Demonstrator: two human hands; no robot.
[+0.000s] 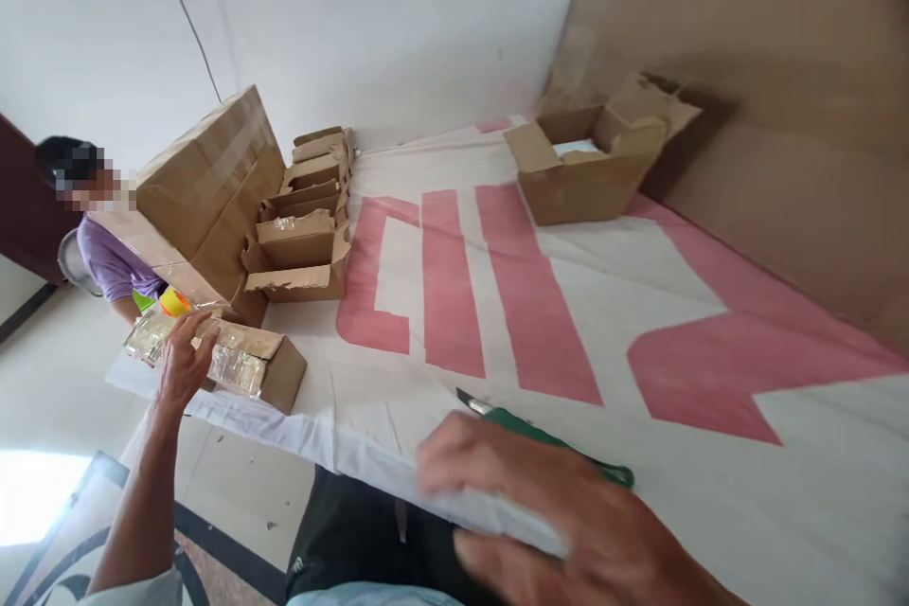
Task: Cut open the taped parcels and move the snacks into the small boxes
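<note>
The left hand (181,360) is reaching out and gripping the top of a small cardboard box (245,362) full of clear packets, near the left edge of the table cover (639,284). It is probably holding the box so it does not slide. The right hand (561,511) is blurry at the near edge, fingers curled over the cloth edge, holding it down. A green box cutter (546,440) is lying just beside it, easy to grab. Opened boxes (305,218) are sitting at the far left.
</note>
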